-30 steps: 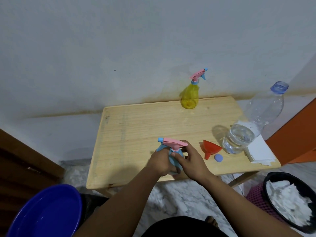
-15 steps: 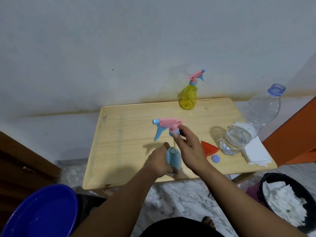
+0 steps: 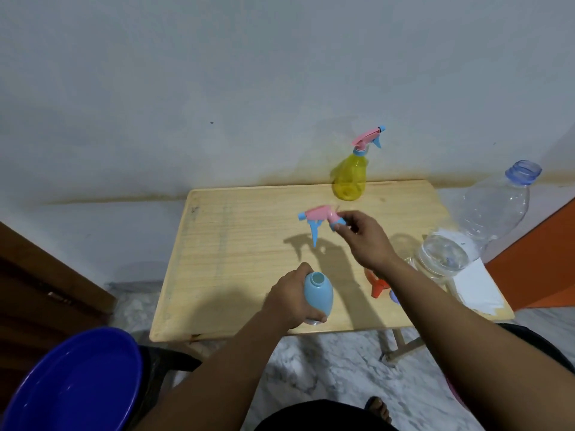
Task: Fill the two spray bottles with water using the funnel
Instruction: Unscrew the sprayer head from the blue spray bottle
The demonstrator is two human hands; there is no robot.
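Note:
My left hand (image 3: 291, 298) grips the blue spray bottle (image 3: 320, 293) near the table's front edge; its neck is open, with no top on it. My right hand (image 3: 364, 239) holds the removed pink and blue spray head (image 3: 320, 218) above the middle of the table. A yellow spray bottle (image 3: 350, 177) with its pink head on stands at the back edge. The red funnel (image 3: 377, 283) lies on the table, partly hidden under my right forearm. A large clear water bottle (image 3: 473, 225) with an open mouth stands at the right, holding some water.
The wooden table (image 3: 236, 259) stands against a white wall. White paper (image 3: 476, 284) lies under the water bottle. A small blue cap (image 3: 394, 297) lies by the funnel. A blue basin (image 3: 71, 384) sits at lower left on the floor side.
My right hand has pulled the spray head off the blue bottle and carried it up and away over the table. My left hand still holds the bottle.

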